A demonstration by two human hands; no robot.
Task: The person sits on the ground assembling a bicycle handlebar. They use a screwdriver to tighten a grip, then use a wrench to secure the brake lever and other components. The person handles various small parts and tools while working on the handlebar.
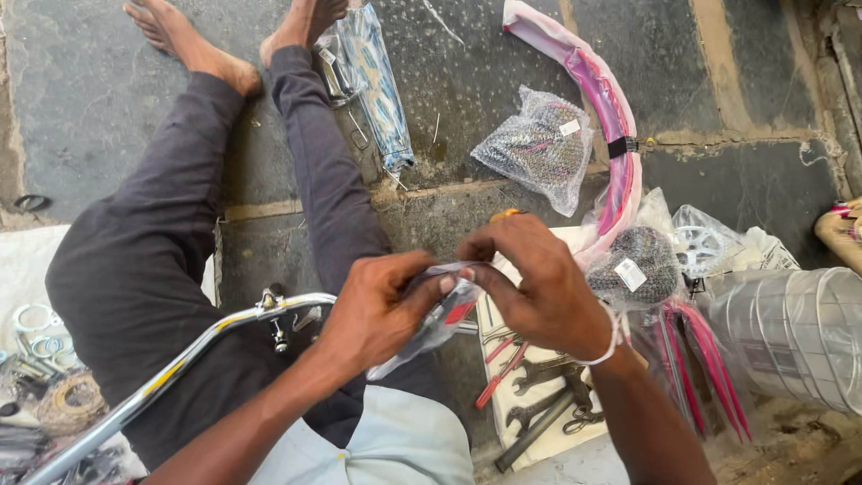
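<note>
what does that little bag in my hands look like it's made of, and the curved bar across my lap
The small bag between your left hand and right hand looks like thin clear plastic film: see-through, crinkled, glossy. The curved bar looks like chromed or polished metal: bright, mirror-like shine.

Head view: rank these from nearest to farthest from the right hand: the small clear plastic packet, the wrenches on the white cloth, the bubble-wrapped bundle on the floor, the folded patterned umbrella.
1. Small clear plastic packet: pinched in the right hand, shared with the left hand.
2. Wrenches: just below the hand, on the white cloth.
3. Bubble-wrapped bundle: above the hand, on the floor.
4. Patterned umbrella: upper left, beside the feet.
</note>
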